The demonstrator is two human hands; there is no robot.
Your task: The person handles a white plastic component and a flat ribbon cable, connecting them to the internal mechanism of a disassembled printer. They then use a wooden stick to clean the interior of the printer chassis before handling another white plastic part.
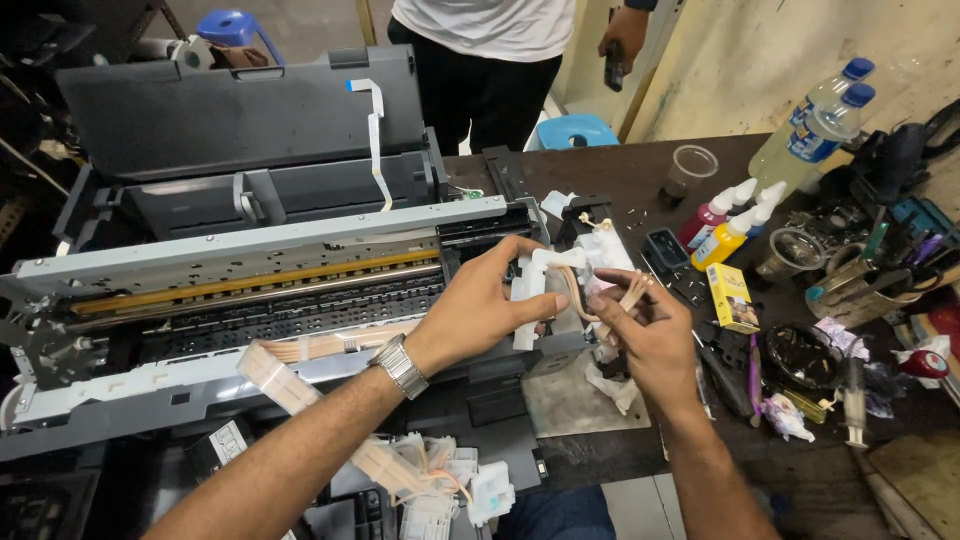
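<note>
At far left, an opened printer lies across the tabletop, its dark lid raised at the back and its metal rail and yellowed strip exposed. A white ribbon cable hangs loose down the raised lid. A flat band of pale tubes runs out of the printer's front towards the near edge, ending at a cluster of white cartridge fittings.

The left hand, a metal watch on its wrist, reaches in from below; its grip is closed, thumb and fingers pinching a white plastic bracket at the right end of the printer. Just beside it, the right hand holds its grip pressed together on a bundle of thin tubes, which loop back to the white plastic bracket. The two hands are nearly touching.

Right of the hands, a small yellow box lies on the tabletop, with ink bottles in red and yellow standing behind it. A clear cup stands further back. Two plastic water bottles lean at far right above a heap of dark tools and clutter. A syringe lies near the front right edge.

At the top, a second person in a white shirt stands behind the tabletop, holding a dark object.
</note>
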